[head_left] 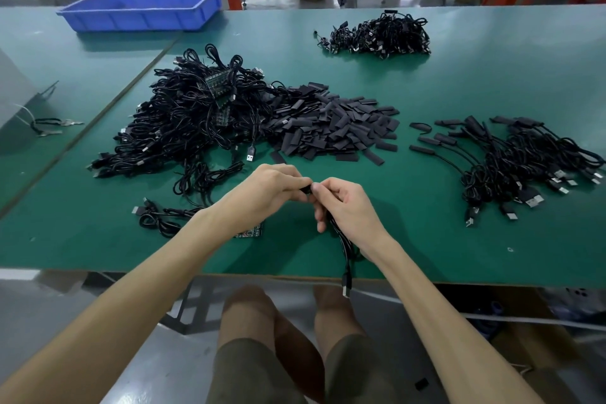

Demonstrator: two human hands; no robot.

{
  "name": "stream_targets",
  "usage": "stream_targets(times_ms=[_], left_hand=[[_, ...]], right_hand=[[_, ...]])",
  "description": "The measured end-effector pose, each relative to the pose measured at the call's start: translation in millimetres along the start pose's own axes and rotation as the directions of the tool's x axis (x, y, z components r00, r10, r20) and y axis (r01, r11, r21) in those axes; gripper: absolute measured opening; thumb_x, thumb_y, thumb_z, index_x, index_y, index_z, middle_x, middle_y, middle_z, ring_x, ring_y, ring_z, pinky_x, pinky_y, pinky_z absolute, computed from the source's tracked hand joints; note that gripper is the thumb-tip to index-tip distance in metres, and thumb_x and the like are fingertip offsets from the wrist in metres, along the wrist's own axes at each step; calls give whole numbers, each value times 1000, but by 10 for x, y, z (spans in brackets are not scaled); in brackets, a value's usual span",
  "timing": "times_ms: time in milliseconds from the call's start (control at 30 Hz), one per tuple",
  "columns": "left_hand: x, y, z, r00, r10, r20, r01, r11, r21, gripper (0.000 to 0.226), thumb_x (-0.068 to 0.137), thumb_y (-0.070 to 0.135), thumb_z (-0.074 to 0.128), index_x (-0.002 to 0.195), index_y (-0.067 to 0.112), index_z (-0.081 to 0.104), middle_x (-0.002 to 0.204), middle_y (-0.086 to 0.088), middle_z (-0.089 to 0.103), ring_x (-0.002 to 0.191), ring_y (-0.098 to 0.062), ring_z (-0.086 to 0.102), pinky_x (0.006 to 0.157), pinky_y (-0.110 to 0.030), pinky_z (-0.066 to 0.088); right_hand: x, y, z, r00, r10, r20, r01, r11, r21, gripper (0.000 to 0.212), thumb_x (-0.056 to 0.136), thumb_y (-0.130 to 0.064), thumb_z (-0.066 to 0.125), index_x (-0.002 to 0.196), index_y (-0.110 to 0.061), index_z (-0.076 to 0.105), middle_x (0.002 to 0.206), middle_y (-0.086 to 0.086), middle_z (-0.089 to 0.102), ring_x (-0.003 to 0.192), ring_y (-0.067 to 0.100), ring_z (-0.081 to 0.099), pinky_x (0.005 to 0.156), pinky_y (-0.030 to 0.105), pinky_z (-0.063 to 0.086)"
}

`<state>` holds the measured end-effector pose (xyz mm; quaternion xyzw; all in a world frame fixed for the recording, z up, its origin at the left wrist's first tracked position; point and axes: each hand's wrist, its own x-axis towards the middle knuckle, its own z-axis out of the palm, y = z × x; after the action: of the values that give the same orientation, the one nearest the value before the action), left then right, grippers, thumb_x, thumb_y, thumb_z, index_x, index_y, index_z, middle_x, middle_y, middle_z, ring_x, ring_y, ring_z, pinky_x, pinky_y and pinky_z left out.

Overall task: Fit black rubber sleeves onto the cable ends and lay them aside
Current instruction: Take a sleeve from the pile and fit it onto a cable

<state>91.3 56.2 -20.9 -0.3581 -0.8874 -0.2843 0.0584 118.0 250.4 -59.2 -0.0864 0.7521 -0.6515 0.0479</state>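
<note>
Green table (pixel 426 249), front edge: left hand (pixel 275 188), right hand (pixel 349 205), fingers tight on cable (pixel 345 251), maybe sleeved.

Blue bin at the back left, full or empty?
Empty as far as shown: inside the blue bin only bare blue floor and walls show; its near wall hides the front strip of the floor.

Both bare forearms rise from the bottom corners of the frame and converge near its centre, over the near part of the surface (pixel 459 239). The left grip (pixel 272 187) is knuckles-up with its fingers curled, the fingertips pinching the tip of a black cable (pixel 342 239). The right grip (pixel 344 203) meets it thumb to fingertip, wrist bent, fingers curled round the same cable, which hangs down below its palm.
</note>
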Motion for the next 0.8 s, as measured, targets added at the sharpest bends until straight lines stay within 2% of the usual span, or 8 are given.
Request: stream_targets(times_ms=[100, 133, 233, 300, 367, 500, 633, 800], left_hand=[[-10, -1, 38, 999, -40, -32, 40, 999, -5, 18, 92, 1, 69, 107, 7, 77, 92, -4, 69, 81, -11, 61, 79, -25, 50], [-25, -3, 51, 998, -52, -41, 52, 999, -11, 19, 92, -1, 68, 107, 8, 77, 91, -3, 69, 80, -7, 61, 78, -27, 50], [-75, -2, 91, 995, -74, -74, 73, 997, -18, 28, 92, -10, 62, 109, 7, 76, 90, -4, 70, 81, 12, 59, 74, -13, 48], [-92, -3, 120, 989, -97, -108, 95, 995, -30, 29, 92, -13, 61, 107, 6, 77, 88, -4, 71, 82, 17, 59, 74, -6, 45], [-90, 7, 132, 985, -110, -137, 104, 994, -45, 27, 91, -11, 64, 105, 7, 78, 88, -3, 71, 82, 15, 59, 75, -4, 43], [-62, 26, 118, 978, -132, -165, 115, 987, -108, 21, 88, -2, 71, 105, 8, 79, 92, 1, 74, 81, 11, 61, 79, -7, 45], [-42, 32, 69, 984, -150, -92, 139, 983, -123, 23, 88, -1, 72, 108, 9, 79, 90, 12, 70, 80, 10, 61, 76, -6, 44], [-6, 11, -55, 992, -130, 7, 130, 991, 23, 27, 96, 13, 68, 123, 12, 72, 108, 2, 69, 97, -11, 63, 92, -26, 48]], right_hand=[[5, -6, 2, 1000, 2, -6, -2, 1000, 0, 28, 108, -21, 54, 86, -9, 66, 61, 0, 64, 48, 18, 59, 57, 26, 51], [6, -6, 4, 1000, 4, -5, -4, 1000, -5, 28, 108, -21, 54, 86, -9, 66, 62, 0, 64, 48, 18, 59, 57, 27, 51], [3, -9, 10, 1000, -2, 1, 2, 1000, -19, 28, 108, -22, 55, 85, -10, 65, 61, 0, 64, 48, 18, 60, 56, 27, 51], [3, -12, 10, 1000, -8, 9, 9, 1000, -24, 28, 107, -22, 56, 84, -10, 65, 61, 0, 64, 48, 18, 60, 57, 29, 51], [8, -14, 5, 1000, -6, 10, 7, 1000, -23, 28, 107, -23, 57, 85, -9, 66, 61, -1, 64, 49, 18, 60, 57, 31, 52], [15, -13, 0, 1000, 3, 10, -3, 1000, -20, 28, 108, -22, 55, 86, -8, 65, 59, -3, 62, 47, 16, 58, 54, 25, 50], [22, -8, 9, 1000, 0, 9, 0, 999, -39, 28, 108, -22, 55, 86, -8, 64, 59, -4, 61, 47, 16, 57, 56, 24, 49], [30, -6, 21, 1000, -10, -2, 10, 999, -39, 29, 108, -23, 55, 86, -5, 64, 60, -3, 62, 49, 15, 58, 59, 23, 49]])
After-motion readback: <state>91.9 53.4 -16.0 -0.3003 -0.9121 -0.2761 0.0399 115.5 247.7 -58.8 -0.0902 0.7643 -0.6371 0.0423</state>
